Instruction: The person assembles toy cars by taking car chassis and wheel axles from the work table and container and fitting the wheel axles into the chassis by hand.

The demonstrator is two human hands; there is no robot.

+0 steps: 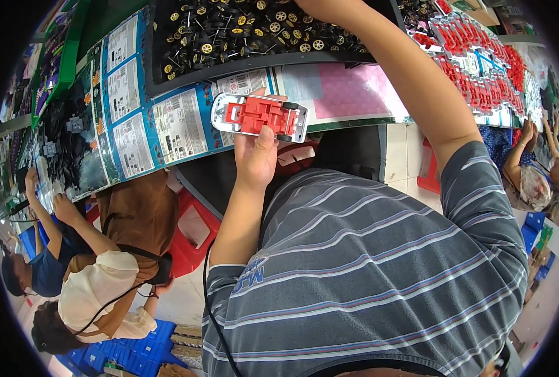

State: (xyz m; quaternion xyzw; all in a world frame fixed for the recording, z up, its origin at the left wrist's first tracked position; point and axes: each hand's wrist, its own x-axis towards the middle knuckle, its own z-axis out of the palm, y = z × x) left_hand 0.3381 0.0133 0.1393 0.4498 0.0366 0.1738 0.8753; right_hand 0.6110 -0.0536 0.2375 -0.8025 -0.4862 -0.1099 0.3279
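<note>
My left hand (pixel 258 157) is closed around a toy car (pixel 254 115), holding it upside down at the table's front edge. The car has a white body and a red underside, and black wheels (pixel 287 119) show at its right end. No wheels show at its left end. My right arm stretches over the black tray (pixel 254 65), which holds many loose black wheels with yellow hubs (pixel 275 27) on thin metal axles. The right hand (pixel 329 7) is at the far side of these wheels, and the picture's upper edge cuts off its fingers.
Rows of red and white toy car parts (pixel 474 69) lie at the far right. Printed sheets (pixel 179 116) cover the table's left part, with dark small parts (pixel 72 144) beyond. Co-workers sit at left (pixel 103 276) and right (pixel 524 169). A red stool (pixel 194 235) stands below.
</note>
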